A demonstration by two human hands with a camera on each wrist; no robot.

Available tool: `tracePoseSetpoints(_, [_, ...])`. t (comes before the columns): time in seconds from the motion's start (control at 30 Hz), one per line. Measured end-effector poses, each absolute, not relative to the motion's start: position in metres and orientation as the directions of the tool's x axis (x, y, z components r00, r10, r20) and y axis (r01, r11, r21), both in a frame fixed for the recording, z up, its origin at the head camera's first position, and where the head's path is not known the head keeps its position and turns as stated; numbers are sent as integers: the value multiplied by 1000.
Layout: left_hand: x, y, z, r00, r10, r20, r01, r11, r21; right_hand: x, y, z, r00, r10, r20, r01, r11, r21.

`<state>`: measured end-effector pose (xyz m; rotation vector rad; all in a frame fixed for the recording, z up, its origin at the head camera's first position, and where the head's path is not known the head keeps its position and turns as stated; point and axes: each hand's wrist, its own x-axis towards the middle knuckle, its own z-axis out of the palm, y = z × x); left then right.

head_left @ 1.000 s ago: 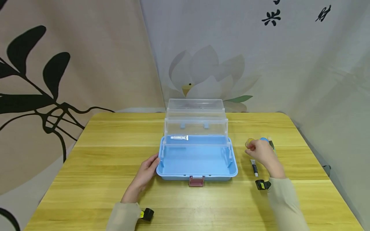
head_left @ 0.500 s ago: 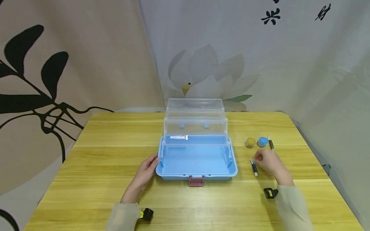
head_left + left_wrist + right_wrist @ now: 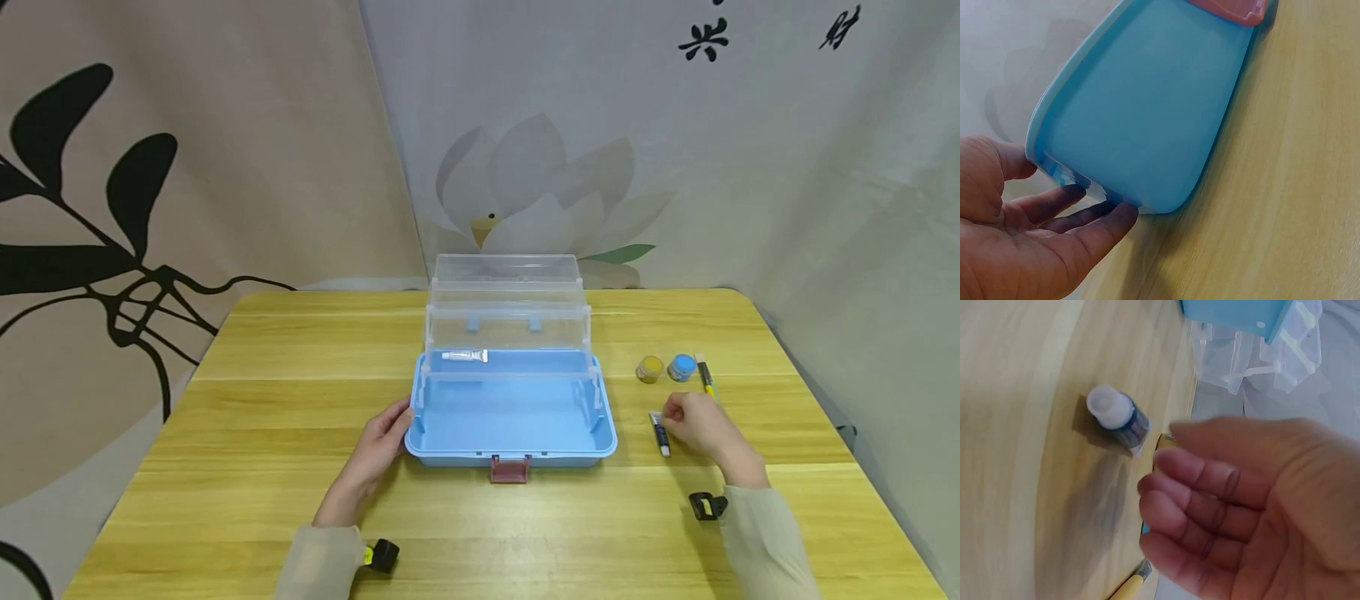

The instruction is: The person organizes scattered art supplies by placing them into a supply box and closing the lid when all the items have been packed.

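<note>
A light-blue storage box stands with its clear tiered trays raised at the back. My left hand grips its left end, the thumb at the rim and the fingers against the end wall. A small dark paint tube with a white cap lies on the table right of the box. My right hand is beside the tube's far end. In the right wrist view its fingers are loosely curled and hold nothing, a little apart from the tube. One silvery paint tube rests in a tray.
Behind the right hand stand a yellow paint jar and a blue paint jar. A paintbrush lies to their right, partly hidden by the hand. The box's reddish latch hangs over its front. A printed curtain rises behind the table.
My right hand has drawn back from the yellow jar toward the front, then shifted slightly left to the dark tube. Both jars are now uncovered. The left hand keeps its place on the box.
</note>
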<state>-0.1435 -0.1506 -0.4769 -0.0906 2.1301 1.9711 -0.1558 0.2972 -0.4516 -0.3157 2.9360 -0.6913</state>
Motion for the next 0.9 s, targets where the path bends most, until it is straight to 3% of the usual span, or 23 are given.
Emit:
tracePoseSetpoints(0.53, [-142,-151,-476,-970,117,-212,-201,99,975,-153,289,-453,-968,-150,-202,-53,907,-417])
tracePoseSetpoints(0.9, [-143,-151,-476,-970,115,-212,-201,103,974,-159,292,-438,-974,-215,-75,-166,896,-412])
